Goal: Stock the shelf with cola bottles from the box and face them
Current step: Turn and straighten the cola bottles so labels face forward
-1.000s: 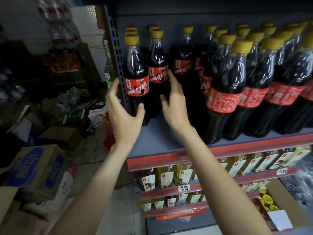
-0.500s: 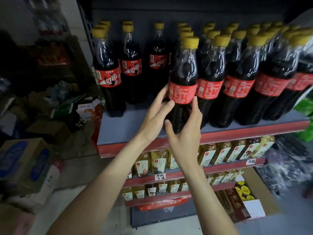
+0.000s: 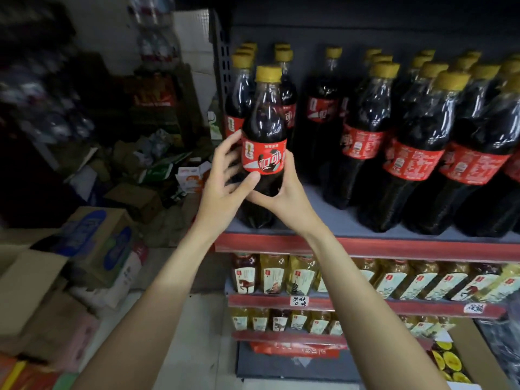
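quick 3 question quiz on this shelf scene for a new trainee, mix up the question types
1. True or false: both hands, left and right, hold the front cola bottle.
2. The held bottle's cap is: A) red B) yellow C) white
3. Fill in: the held bottle stands at the ___ end of the top shelf.

Key
1. True; fingers of both curl round it below the red label.
2. B
3. Left, near the front edge.
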Tool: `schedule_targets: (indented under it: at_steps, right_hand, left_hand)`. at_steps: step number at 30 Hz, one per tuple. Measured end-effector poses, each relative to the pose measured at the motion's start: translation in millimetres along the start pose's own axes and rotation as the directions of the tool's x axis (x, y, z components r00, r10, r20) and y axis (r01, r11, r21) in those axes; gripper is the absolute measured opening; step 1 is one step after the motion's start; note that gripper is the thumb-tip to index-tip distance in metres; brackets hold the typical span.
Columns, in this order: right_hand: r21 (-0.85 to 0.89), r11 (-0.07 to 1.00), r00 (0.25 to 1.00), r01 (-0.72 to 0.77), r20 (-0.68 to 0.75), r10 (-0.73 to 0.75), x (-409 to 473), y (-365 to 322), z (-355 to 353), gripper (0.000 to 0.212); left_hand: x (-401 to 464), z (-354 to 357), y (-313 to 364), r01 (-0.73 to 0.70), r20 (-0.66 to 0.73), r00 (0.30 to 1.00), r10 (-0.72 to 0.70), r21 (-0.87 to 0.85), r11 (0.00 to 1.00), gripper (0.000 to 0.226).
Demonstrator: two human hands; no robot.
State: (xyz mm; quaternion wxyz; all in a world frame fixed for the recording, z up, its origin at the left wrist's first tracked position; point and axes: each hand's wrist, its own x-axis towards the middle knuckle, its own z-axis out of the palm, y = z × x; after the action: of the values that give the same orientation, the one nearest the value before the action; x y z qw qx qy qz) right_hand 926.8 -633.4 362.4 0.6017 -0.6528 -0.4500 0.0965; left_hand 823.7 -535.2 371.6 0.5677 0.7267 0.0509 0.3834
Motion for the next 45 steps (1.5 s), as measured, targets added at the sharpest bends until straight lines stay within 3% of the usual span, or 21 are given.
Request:
schedule_targets:
  at_steps: [8,15,26,33,41,43,45]
  right_hand:
    - [-0.269,0.963,0.991,-0.015,-0.132,-0.021,2.6,-0.9,28.9,0.088]
    - [-0.348,0.938,0.98,-0.007,-0.19,-0.063,8.2,-8.3,37.4,0.106]
    - [-0.413,0.91,0.972,-0.035,-0.227,-0.065,8.0,-7.0,43.6,0.105]
    - [-0.373,0.928,0.981,-0.004,-0.18,-0.068,-0.1,-5.2,40.7,0.092]
    - [-0.348,0.937,0.987,-0.025,-0.155,-0.031,0.8,-6.8,42.3,0.097]
    - [-0.3,0.954,0.991,-0.026,-0.131,-0.015,-4.1,-8.8,33.9,0.098]
    - [-0.291,0.956,0.969,0.039,-0.221,-0.107,-15.4,-12.1,18.2,0.085]
  left_hand:
    - [1.4,-17.4,-7.3,-0.032,-0.064,0.997,0.033,0.03,0.999,0.059]
    - [11.9,-22.6,-19.7,-0.052,-0.047,0.997,0.053,0.033,0.998,0.069]
    - [14.3,-22.5,-24.4,-0.06,-0.021,0.998,0.059,-0.021,0.998,0.072]
    - [16.9,-7.7,-38.5,0.075,0.043,0.996,-0.072,-0.069,0.995,0.071]
    - [18.9,-10.6,-45.5,0.096,0.072,0.993,-0.092,-0.056,0.994,0.075]
    - [15.1,-10.1,-41.3,0.04,0.003,0.999,-0.04,-0.017,0.999,0.08]
    - [6.4,-5.6,-27.6,-0.122,-0.189,0.971,0.148,0.145,0.982,0.073]
